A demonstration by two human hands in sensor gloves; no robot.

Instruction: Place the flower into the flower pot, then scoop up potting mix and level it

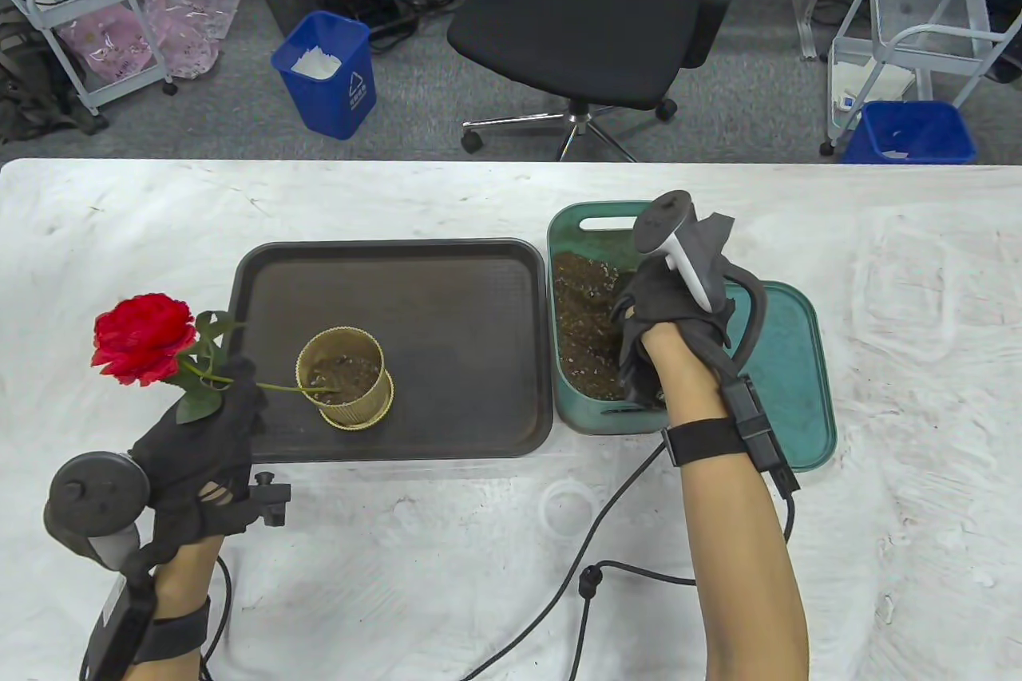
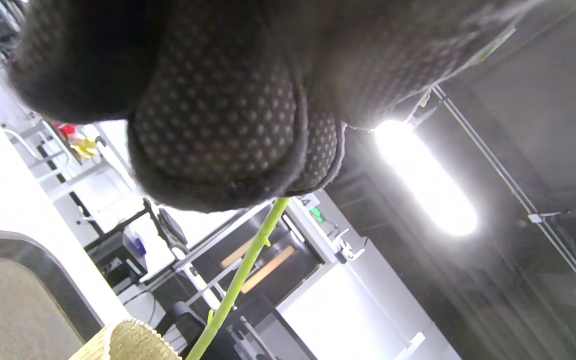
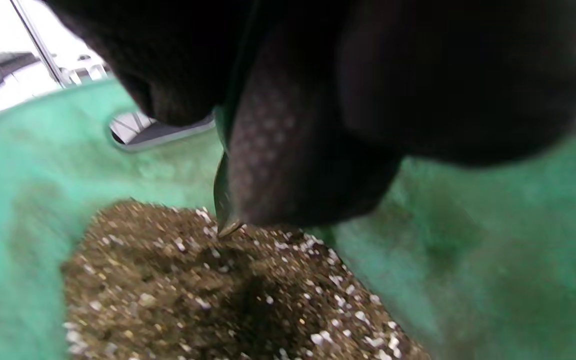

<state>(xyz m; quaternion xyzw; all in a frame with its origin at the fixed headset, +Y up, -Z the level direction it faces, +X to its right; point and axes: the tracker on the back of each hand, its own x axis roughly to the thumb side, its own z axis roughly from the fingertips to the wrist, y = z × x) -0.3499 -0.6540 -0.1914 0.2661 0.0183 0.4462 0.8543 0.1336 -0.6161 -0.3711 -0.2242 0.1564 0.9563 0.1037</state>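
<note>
A red rose (image 1: 144, 338) on a green stem (image 1: 279, 389) leans to the left, and its stem end rests inside the ribbed gold flower pot (image 1: 345, 378). The pot stands on a dark tray (image 1: 415, 274) and holds a little soil. My left hand (image 1: 235, 386) pinches the stem just below the leaves. In the left wrist view the stem (image 2: 248, 260) runs from the gloved fingers (image 2: 218, 125) down to the pot rim (image 2: 128, 340). My right hand (image 1: 639, 346) reaches into the green bin (image 1: 591, 214) of potting mix (image 1: 583, 298). It grips a thin scoop whose tip (image 3: 224, 220) touches the potting mix (image 3: 208, 290).
The bin's green lid (image 1: 790, 378) lies flat on the right of the bin. A clear ring (image 1: 567, 509) and a black cable (image 1: 607, 569) lie on the white table near its front. An office chair (image 1: 591, 18) and blue waste bins (image 1: 327, 74) stand beyond the far edge.
</note>
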